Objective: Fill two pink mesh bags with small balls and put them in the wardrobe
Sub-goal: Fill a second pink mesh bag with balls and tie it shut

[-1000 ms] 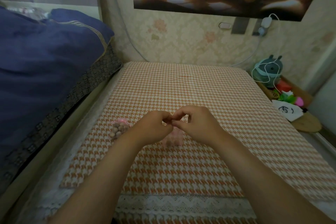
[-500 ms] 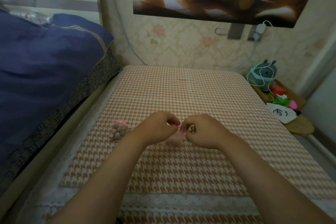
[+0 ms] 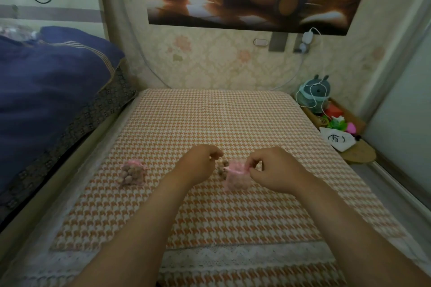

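Head view, hands first: the right hand (image 3: 276, 171) has thumb and forefinger pinched on the pink ribbon at the mouth of the second mesh bag (image 3: 236, 178), gripping it at the bag's 3 o'clock edge, while the left hand (image 3: 200, 163) hangs curled just off the bag's 9 o'clock side, fingertips drawn together near the other ribbon end; whether it actually grips the ribbon I cannot tell. The bag sits upright on the houndstooth mat (image 3: 210, 121), plump with balls, its neck gathered but not obviously cinched tight. A few loose balls (image 3: 220, 168) lie on the mat between the left hand and the bag, touching or just beside its 10 o'clock corner. Further out at 9 o'clock, well apart from both hands, the first mesh bag (image 3: 133, 173) lies already filled and tied, slumped on its side. Beyond the mat, a blue quilt (image 3: 51, 86) is heaped at 10 o'clock, and a shelf of toys (image 3: 335, 121) stands at 2 o'clock by the wall. No wardrobe shows in this view. My reading is that the step in hand is closing the second bag's drawstring. The next move likely calls for pulling both ribbon ends outward evenly so the neck shuts without tipping the bag, after deciding whether the stray balls belong inside first; then both bags need gathering up for carrying.
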A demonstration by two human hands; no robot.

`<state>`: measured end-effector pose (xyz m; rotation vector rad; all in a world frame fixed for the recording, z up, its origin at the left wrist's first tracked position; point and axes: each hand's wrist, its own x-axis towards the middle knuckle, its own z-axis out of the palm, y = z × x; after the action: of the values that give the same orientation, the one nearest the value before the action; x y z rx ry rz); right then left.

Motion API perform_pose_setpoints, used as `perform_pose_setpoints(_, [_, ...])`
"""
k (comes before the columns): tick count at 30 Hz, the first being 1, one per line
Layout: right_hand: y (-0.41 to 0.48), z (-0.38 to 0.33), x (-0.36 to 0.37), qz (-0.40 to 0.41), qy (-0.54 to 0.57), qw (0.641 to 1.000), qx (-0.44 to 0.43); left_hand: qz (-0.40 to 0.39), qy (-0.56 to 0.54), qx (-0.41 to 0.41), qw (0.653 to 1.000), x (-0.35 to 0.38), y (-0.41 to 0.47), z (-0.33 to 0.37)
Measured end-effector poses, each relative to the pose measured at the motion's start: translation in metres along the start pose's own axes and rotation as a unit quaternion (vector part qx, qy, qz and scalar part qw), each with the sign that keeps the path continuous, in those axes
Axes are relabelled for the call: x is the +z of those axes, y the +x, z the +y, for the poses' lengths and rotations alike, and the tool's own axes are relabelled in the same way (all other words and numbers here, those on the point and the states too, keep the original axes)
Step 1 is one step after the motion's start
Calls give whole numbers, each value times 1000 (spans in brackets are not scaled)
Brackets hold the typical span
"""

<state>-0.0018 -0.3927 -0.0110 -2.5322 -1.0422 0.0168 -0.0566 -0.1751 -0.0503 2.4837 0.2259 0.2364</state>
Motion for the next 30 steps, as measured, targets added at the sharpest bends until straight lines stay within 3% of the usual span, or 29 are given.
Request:
perform_pose_setpoints(8, [5, 18, 7, 5, -11, 1000, -4, -54, 68, -5, 996, 28, 18, -3])
perform_pose_setpoints(15, [9, 25, 10, 6, 5, 1000, -2, -22, 108, -1, 994, 36, 24, -10])
perform_pose_setpoints(21, [7, 28, 10, 11, 1, 1000, -3, 82, -59, 19, 995, 22, 26, 11])
perform_pose_setpoints(24, [7, 29, 10, 12, -14, 1000, -6, 68, -138, 73, 985, 14, 15, 38])
perform_pose_setpoints(27, [7, 28, 10, 12, -17, 1000, -5, 34, -99, 106, 989, 15, 6, 49])
perform_pose_setpoints(30, [7, 26, 11, 16, -12, 1000, -5, 12, -63, 82, 995, 17, 4, 47])
